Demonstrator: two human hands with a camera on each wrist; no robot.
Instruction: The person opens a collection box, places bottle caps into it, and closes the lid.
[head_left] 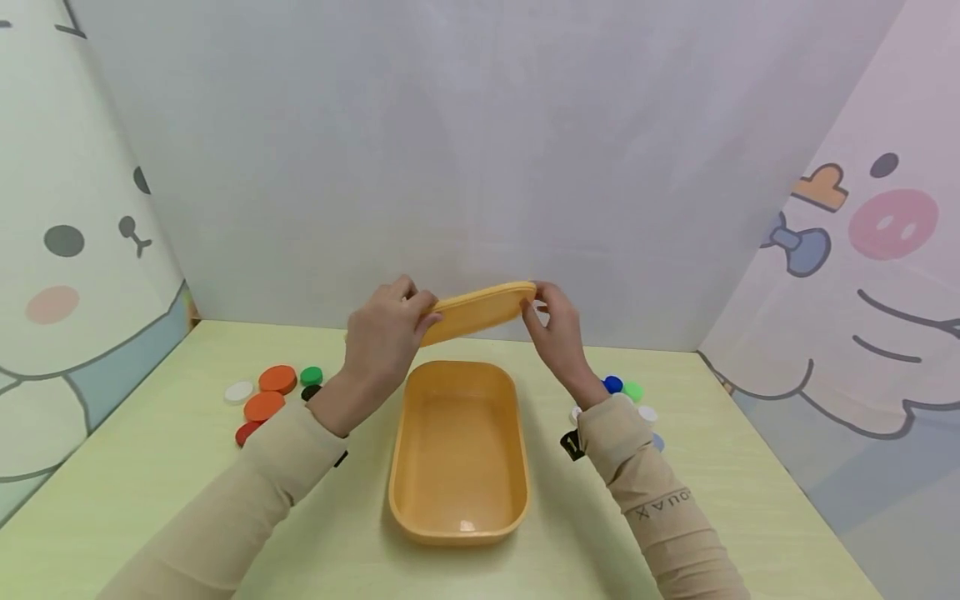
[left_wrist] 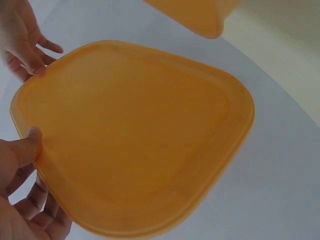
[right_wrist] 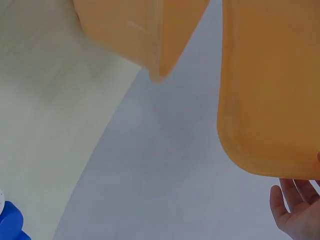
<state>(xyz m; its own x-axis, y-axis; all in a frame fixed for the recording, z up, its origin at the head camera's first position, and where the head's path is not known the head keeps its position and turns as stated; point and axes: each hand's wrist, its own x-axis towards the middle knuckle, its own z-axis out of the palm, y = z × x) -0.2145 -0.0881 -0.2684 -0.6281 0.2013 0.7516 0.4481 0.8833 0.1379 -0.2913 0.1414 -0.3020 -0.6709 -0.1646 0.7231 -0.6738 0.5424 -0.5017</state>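
Observation:
Both hands hold up a flat orange lid (head_left: 480, 310) with rounded corners, over the far end of the box. My left hand (head_left: 386, 329) grips its left edge; in the left wrist view the thumb lies on the face of the lid (left_wrist: 135, 135) with the fingers behind. At the other end, my right hand (head_left: 557, 333) pinches the corner between thumb and fingers. In the head view the lid slants, its right end higher. Below it, an uncovered deep orange box (head_left: 459, 450) stands on the table, its inside bare.
Left of the box lie orange caps (head_left: 277, 379), a white cap (head_left: 239, 392), a green cap (head_left: 311, 376) and a red one, partly behind the sleeve. Blue (head_left: 612, 384), light green (head_left: 633, 392) and white caps lie right, near a black tag (head_left: 572, 445). A pale curtain (head_left: 480, 167) hangs behind.

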